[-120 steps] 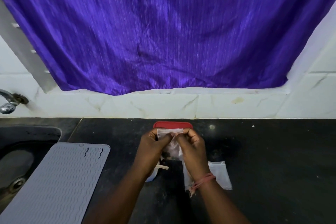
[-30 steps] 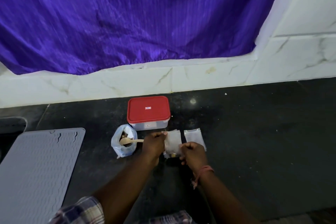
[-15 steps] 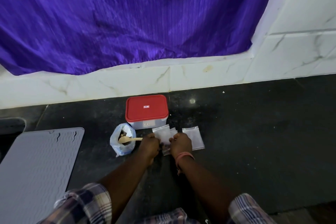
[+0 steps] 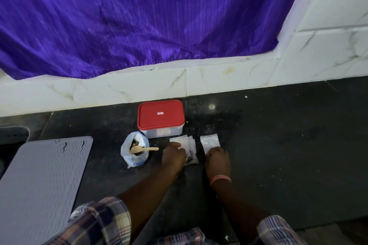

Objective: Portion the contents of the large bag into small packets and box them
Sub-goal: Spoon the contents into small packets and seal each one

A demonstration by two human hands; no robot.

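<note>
A clear box with a closed red lid [image 4: 161, 118] stands on the black counter near the wall. To its front left sits the large plastic bag [image 4: 134, 153], open, with a wooden spoon [image 4: 145, 149] lying in it. Small filled packets [image 4: 191, 150] lie flat in front of the box, dark contents at their lower ends. My left hand [image 4: 173, 158] lies on their left edge, fingers curled on the nearest one. To the right lie clear empty packets [image 4: 209, 141]. My right hand [image 4: 217, 161] covers their lower end, knuckles up, fingertips curled onto them.
A grey ribbed mat [image 4: 43, 181] lies at the left, beside the sink's edge [image 4: 14, 135]. A purple cloth [image 4: 139, 16] hangs over the white marble wall [image 4: 219, 77] behind the counter. Bare black counter [image 4: 288, 145] stretches to the right.
The filled packet I held up with both hands now lies on the counter. My right hand has left it and moved right onto the empty packets. My left hand stays on it.
</note>
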